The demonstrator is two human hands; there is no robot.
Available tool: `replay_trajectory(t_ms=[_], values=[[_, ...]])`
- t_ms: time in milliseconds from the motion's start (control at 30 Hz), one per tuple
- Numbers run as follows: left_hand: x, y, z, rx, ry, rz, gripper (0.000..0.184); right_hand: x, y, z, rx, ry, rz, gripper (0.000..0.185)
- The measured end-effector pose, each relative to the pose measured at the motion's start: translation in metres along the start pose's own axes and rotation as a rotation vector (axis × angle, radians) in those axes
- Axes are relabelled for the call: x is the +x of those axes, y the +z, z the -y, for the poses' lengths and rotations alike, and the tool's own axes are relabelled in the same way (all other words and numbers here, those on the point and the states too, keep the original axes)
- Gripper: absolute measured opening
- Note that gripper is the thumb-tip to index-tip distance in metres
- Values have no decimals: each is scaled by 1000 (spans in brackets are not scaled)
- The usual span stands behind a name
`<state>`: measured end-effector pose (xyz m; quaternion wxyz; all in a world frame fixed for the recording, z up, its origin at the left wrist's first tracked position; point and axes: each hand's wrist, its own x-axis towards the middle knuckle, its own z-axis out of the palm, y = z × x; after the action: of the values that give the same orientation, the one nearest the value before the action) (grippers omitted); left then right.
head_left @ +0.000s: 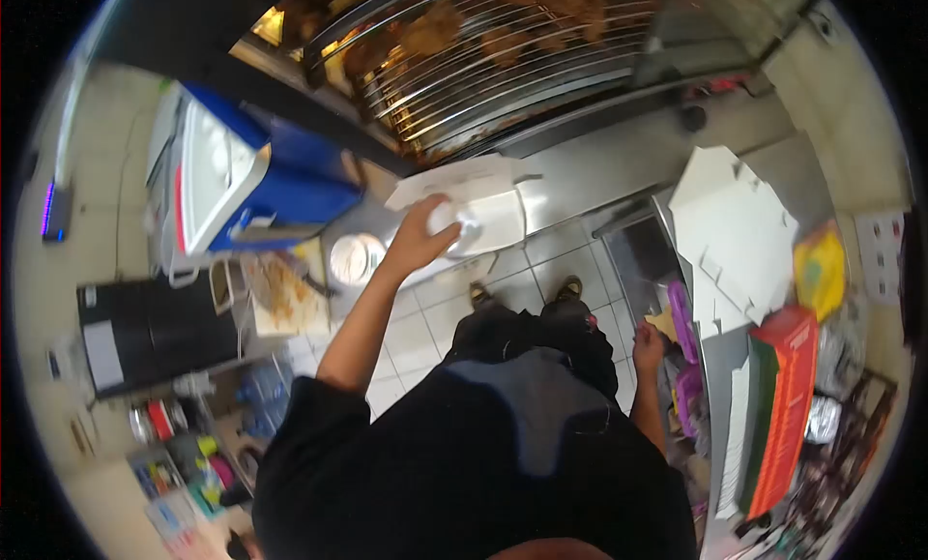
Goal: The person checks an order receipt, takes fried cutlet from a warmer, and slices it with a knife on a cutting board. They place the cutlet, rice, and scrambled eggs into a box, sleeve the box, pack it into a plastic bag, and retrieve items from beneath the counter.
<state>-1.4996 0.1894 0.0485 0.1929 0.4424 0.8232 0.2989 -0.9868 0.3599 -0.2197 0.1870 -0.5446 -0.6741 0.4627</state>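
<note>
White box point(501, 223) lies far centre, opened, lid not yet shut. At right, the right hand point(650, 349) hangs, its grip unclear; the left hand point(416, 243) curls round a blurred whitish item point(445, 219) over the box.

Fairly bright in the middle, but black in the corners around a big round view. Warm and yellow inside the food case point(271, 25) up top, glowing purple-blue on the little wall gadget point(53, 212). Shiny and pale on the metal counter point(604, 168), very white on the open box point(499, 221). Too dark on the black shirt point(416, 463) to see many folds. Bent and stretched near the edges. Smeary over the wire racks point(483, 52), a bit fuzzy around the left hand point(418, 243).
</note>
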Motion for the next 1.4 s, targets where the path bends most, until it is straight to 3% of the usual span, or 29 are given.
replay_trajectory(t_ms=[100, 133, 200, 233, 300, 333, 400, 433, 467, 567, 633, 733, 767, 800, 900, 933, 967, 1033, 1133, 1233, 1300, 1367, 1400], values=[[12, 25, 1, 153, -160, 86, 61, -6, -25, 4, -82, 38, 19, 15], [17, 40, 17, 208, -140, 114, 64, -21, -29, 1, -68, 82, -11, 15], [32, 73, 46, 364, -67, 208, 77, -42, -30, -12, -185, -109, -124, 15], [30, 92, 78, 406, 52, 165, 85, -59, -30, -16, -137, 0, -122, 15], [28, 97, 77, 419, -8, 172, 87, -97, -21, -5, -43, 60, -286, 12], [31, 105, 105, 448, 129, 95, 88, -116, -23, 10, -38, 126, -289, 14], [34, 96, 96, 643, 38, 122, 99, -152, -11, 39, 42, 242, -389, 24], [33, 87, 69, 608, -136, 169, 104, -166, -14, 58, 108, 238, -390, 27], [36, 82, 69, 527, -138, 177, 105, -175, -19, 81, 69, 244, -378, 28], [42, 91, 97, 502, 62, 96, 99, -165, -51, 111, 55, 112, -429, 29], [38, 79, 63, 534, -39, 84, 88, -150, -83, 129, 30, -8, -460, 27], [38, 83, 47, 509, 30, -118, 65, -111, -166, 137, -69, -184, -479, 23], [36, 88, 26, 445, 34, -186, 58, -100, -197, 131, -114, -263, -514, 22], [24, 98, -42, 398, 15, -259, 49, -93, -228, 125, -157, -341, -545, 20], [23, 134, -92, 156, 47, -234, 42, -91, -318, 123, 140, -271, -814, 16], [17, 145, -132, 146, -12, -127, 36, -94, -346, 122, 101, -240, -881, 15], [15, 162, -139, 139, 172, -137, 31, -97, -375, 115, 57, -215, -945, 14], [6, 180, -180, 217, -36, 81, 24, -99, -425, 90, 42, -168, -987, 12], [-11, 217, -204, 192, 166, 82, 27, -98, -485, 53, -101, -113, -1077, 11], [-22, 231, -204, 370, 266, 146, 35, -105, -533, 27, -346, -41, -1213, 10], [-30, 237, -198, 290, 159, 198, 47, -122, -572, 2, -571, 107, -1254, 9], [-41, 241, -237, 242, -27, 303, 50, -144, -619, -26, -444, 382, -1232, 15], [-39, 242, -219, 204, -81, 307, 51, -156, -643, -52, -567, 526, -1185, 23]])
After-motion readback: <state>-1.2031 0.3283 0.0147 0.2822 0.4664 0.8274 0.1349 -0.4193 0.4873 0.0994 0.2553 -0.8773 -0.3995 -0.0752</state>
